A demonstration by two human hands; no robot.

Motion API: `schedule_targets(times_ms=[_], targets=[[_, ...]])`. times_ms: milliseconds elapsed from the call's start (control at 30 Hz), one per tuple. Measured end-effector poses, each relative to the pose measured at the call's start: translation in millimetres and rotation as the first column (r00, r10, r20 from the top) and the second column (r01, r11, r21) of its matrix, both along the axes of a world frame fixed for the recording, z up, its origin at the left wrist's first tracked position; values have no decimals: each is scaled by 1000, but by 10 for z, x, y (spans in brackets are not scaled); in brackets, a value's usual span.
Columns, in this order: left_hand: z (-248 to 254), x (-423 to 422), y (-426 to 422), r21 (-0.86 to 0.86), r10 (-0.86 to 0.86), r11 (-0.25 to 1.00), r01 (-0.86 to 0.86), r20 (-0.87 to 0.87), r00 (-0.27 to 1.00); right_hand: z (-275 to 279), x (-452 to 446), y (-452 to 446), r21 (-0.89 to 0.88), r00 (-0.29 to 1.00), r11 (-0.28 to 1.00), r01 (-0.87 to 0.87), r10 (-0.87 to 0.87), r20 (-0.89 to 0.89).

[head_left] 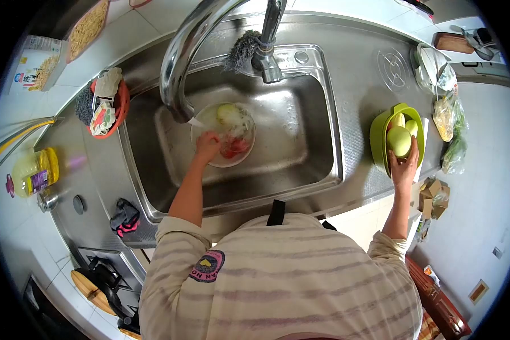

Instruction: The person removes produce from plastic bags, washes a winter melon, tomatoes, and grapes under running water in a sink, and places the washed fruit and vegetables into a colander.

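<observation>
In the sink, a round bowl (214,118) of water sits under the running tap (178,105). A pale green fruit (228,114) and a red item (234,147) lie in it. My left hand (208,146) is at the bowl's left side, fingers bent over the water; what they touch is hidden. On the right counter, my right hand (404,168) reaches into a green basket (378,141), its fingers around the lower side of a round pale green fruit (399,141). More fruit lies behind that one.
A red basket (122,107) with cloths stands left of the sink (289,164). An oil bottle (37,171) and a dark cloth (124,216) are farther left. A wire rack (394,69) and bagged vegetables (455,150) are on the right.
</observation>
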State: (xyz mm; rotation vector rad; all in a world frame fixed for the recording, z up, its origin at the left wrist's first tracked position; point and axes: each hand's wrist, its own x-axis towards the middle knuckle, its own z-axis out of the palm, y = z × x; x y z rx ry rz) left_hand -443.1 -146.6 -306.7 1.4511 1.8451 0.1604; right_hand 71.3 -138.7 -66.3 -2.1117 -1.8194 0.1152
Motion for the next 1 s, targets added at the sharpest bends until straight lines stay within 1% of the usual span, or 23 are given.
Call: schedule_targets(times_ms=[33, 67, 100, 167, 200, 267, 300, 333, 367, 433, 467, 500, 533, 567, 633, 700, 767, 800, 833, 867, 900, 933, 1000], targets=[[78, 32, 14, 159, 19, 986, -47, 172, 985, -48, 0, -26, -4, 984, 999, 51, -51, -171], [156, 74, 21, 301, 10, 946, -119, 340, 940, -107, 83, -55, 59, 999, 997, -46, 46, 3], [188, 116, 32, 300, 11, 946, -120, 341, 940, -70, 55, -76, 57, 999, 997, -47, 46, 4], [235, 240, 75, 198, -363, 923, 331, 157, 918, 77, -7, -81, -20, 985, 997, -76, 78, 155], [339, 349, 53, 200, -355, 925, 322, 160, 921, 193, -107, -25, -19, 984, 996, -84, 86, 158], [592, 566, -99, 590, -633, 549, 593, -170, 755, 378, -450, 73, 200, 963, 965, -169, 119, 242], [533, 613, -200, 586, -629, 554, 591, -169, 758, 342, -612, 128, 252, 973, 941, -224, 205, 103], [402, 657, -307, 478, -690, 576, 663, -150, 708, 291, -807, 206, 312, 956, 912, -267, 292, -35], [327, 676, -368, 365, -745, 581, 727, -120, 656, 202, -1102, 247, 226, 916, 933, -281, 331, -225], [346, 665, -416, 401, -692, 626, 669, -110, 713, -13, -1845, 451, 182, 724, 796, -577, 602, -338], [358, 648, -412, 439, -636, 662, 608, -99, 765, -323, -2168, 531, 126, 666, 722, -680, 681, -304], [369, 619, -397, 434, -630, 669, 603, -100, 770, -640, -2528, 604, 158, 553, 657, -737, 720, -418], [377, 579, -366, 353, -353, 885, 302, 89, 931, -1088, -2854, 675, 72, 516, 636, -768, 682, -518], [389, 522, -321, 210, -13, 977, -38, 235, 972, -1397, -3145, 754, 8, 505, 575, -818, 726, -467], [451, 345, -145, 208, -36, 978, -21, 270, 962, -1802, -3508, 865, -53, 475, 502, -863, 772, -422], [299, 227, -132, 203, -58, 979, -7, 311, 949, -2067, -3722, 886, -438, 474, 387, -811, 874, -106], [-120, 221, -215, 424, -192, 889, 174, 0, 981, -2243, -3720, 845, -382, 527, 442, -812, 836, -152], [-133, 176, -205, 424, -180, 891, 161, 4, 984, -2343, -3687, 821, -328, 577, 502, -800, 793, -195], [-130, 133, -186, 311, -156, 940, 139, 30, 987, -2492, -3658, 793, -372, 517, 514, -773, 850, 101], [-114, 101, -165, 193, -128, 975, 115, 57, 990, -2668, -3565, 769, -265, 580, 539, -800, 808, -107], [-72, 69, -149, 195, -108, 976, 94, 62, 992, -2945, -3490, 762, -91, 554, 577, -811, 710, -435], [-15, 33, -148, 53, -49, 998, 44, 110, 993, -3241, -3425, 756, 75, 412, 626, -776, 594, -691], [-87, -10, -155, -89, 24, 996, -11, 147, 989, -3648, -3323, 711, 234, 206, 667, -708, 511, -834]])
